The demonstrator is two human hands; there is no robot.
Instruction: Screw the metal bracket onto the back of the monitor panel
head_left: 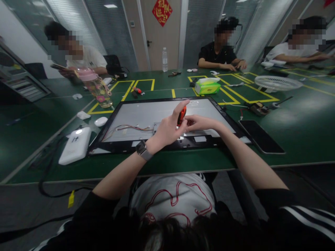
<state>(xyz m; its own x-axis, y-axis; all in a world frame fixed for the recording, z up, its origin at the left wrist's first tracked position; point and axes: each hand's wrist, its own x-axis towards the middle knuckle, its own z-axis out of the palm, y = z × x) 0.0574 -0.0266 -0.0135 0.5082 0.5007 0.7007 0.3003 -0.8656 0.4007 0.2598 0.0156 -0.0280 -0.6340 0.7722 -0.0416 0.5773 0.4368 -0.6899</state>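
Note:
My left hand [167, 127], with a watch on the wrist, is closed round a red and black screwdriver [181, 116], held upright over a monitor panel. My right hand [200, 122] meets it from the right, its fingers pinched against the tool's lower part. The panel [146, 115] lies flat on the green table, back side up, with a black frame, a grey metal plate and coloured wires [128, 128] at its lower left. What the right fingers pinch is too small to make out.
A white box [75, 144] and a white mouse [101, 121] lie left of the panel, a pink bottle [97, 87] behind them. A black phone [260, 136] lies to the right. A green tissue pack [208, 86] and a white fan [277, 83] stand farther back. Three other people sit around the table.

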